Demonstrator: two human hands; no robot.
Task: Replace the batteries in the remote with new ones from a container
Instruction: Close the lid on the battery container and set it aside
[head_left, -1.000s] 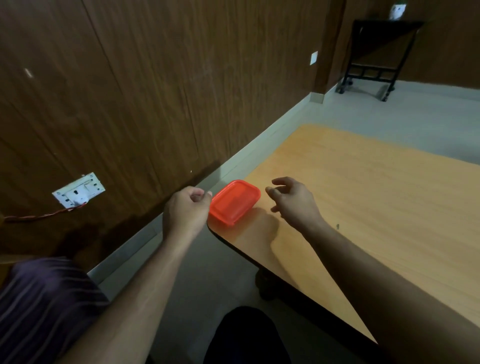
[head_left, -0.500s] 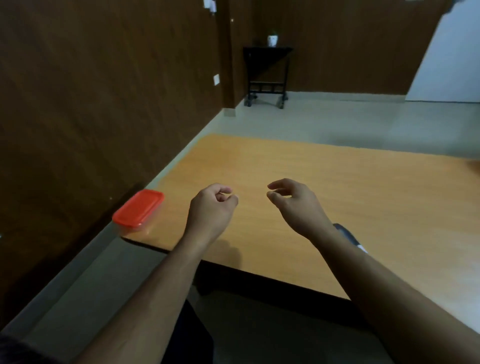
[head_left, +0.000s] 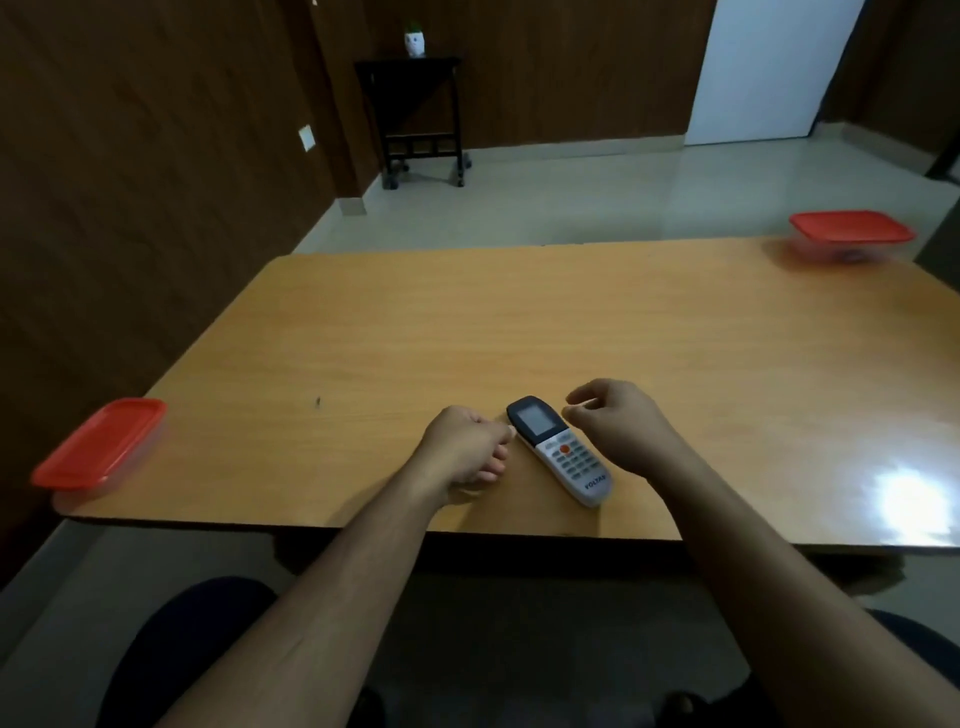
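The remote (head_left: 560, 451) lies face up on the surface (head_left: 467, 332), buttons and screen showing, close to the near edge. Its dark screen end points away from me and toward my left; its grey button end points toward me and to my right. It is not lifted, and its back, where the battery cover should be, is hidden against the surface.

My left hand (head_left: 464, 453) sits just to the left of the remote, fingers curled into a loose fist. A fingertip is at or against the remote's upper left edge; I cannot tell whether it makes contact. It holds nothing I can see. My right hand (head_left: 615, 425) hovers just to the right of the remote's screen end, fingers loosely curled and apart from it, holding nothing.

Judged step: the opening one, taking up the remote. The next move calls for gripping the remote by its sides, lifting it and turning it over to reach the cover.

Two red-lidded containers flank the remote, both well apart from it: the left container (head_left: 98, 444) at the near left corner, the right container (head_left: 852, 234) at the far right corner. Their contents cannot be made out.
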